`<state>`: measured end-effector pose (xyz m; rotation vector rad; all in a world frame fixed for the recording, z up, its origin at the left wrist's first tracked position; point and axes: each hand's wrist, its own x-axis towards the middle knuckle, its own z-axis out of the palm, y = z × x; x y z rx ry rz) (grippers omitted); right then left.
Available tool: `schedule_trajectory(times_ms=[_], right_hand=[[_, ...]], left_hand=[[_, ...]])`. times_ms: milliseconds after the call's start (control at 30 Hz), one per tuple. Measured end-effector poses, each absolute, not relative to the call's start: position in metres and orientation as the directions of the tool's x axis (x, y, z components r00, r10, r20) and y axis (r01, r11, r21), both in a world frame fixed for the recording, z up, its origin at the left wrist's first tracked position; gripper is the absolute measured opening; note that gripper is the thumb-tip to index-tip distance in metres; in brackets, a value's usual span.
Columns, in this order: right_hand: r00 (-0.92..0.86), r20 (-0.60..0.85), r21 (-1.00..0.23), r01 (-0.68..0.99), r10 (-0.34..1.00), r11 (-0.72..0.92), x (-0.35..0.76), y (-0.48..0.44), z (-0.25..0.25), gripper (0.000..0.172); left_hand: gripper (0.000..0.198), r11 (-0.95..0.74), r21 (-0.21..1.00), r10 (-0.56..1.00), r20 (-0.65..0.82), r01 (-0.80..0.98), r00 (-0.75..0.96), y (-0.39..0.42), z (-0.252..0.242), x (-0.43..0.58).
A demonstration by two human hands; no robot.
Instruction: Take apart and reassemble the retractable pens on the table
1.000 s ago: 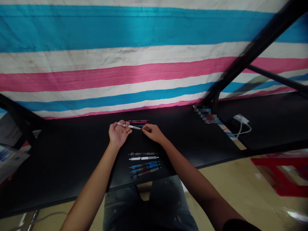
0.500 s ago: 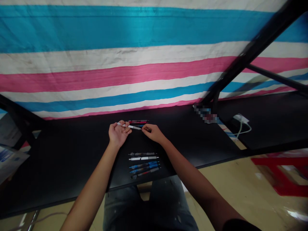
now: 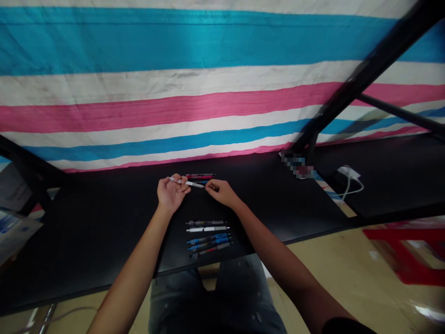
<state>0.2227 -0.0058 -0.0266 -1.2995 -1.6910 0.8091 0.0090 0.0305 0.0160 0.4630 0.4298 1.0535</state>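
My left hand (image 3: pixel 172 192) is turned palm up, its fingers curled round a white pen (image 3: pixel 194 184) that points right and slightly down. The fingertips of my right hand (image 3: pixel 220 191) are pinched at the pen's right end. Just behind my hands lie red pens (image 3: pixel 200 176), with a blue one partly hidden beside them. Nearer the table's front edge, several pens lie roughly parallel: a dark one (image 3: pixel 206 223), a white one (image 3: pixel 207 229), blue ones (image 3: pixel 208 239) and a black one with red (image 3: pixel 210 250).
The black table (image 3: pixel 104 222) stands against a striped sheet (image 3: pixel 174 111). A pixelated item (image 3: pixel 297 164) lies at its back right. On the neighbouring table is a white object with a cable (image 3: pixel 348 172). A red stool (image 3: pixel 410 255) stands at right. Dark metal beams slope at both sides.
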Motion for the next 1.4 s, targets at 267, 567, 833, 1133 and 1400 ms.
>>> schedule_trajectory(times_ms=[267,567,833,1133,1400], right_hand=[[-0.119,0.238,-0.863,0.43,0.964,0.266,0.2234,-0.0053,-0.028,0.015],[-0.121,0.234,-0.864,0.428,0.965,0.264,0.2235,-0.0052,-0.0278,0.015],[-0.118,0.227,-0.868,0.425,0.967,0.256,0.2226,-0.0057,-0.0269,0.015],[-0.12,0.215,-0.867,0.433,0.969,0.246,0.2231,-0.0058,-0.0255,0.015],[-0.123,0.217,-0.869,0.428,0.968,0.249,0.2231,-0.0062,-0.0247,0.016]], left_hand=[[0.035,0.419,0.56,0.889,-0.092,-0.715,0.449,0.0316,0.0142,0.0087],[0.03,0.413,0.55,0.898,-0.113,-0.726,0.425,0.0321,0.0148,0.0077],[0.034,0.413,0.552,0.892,-0.085,-0.724,0.444,0.0315,0.0134,0.0083],[0.037,0.417,0.55,0.896,-0.115,-0.724,0.428,0.0315,0.0164,0.0085],[0.038,0.432,0.548,0.892,-0.139,-0.716,0.431,0.0305,0.0178,0.0089]])
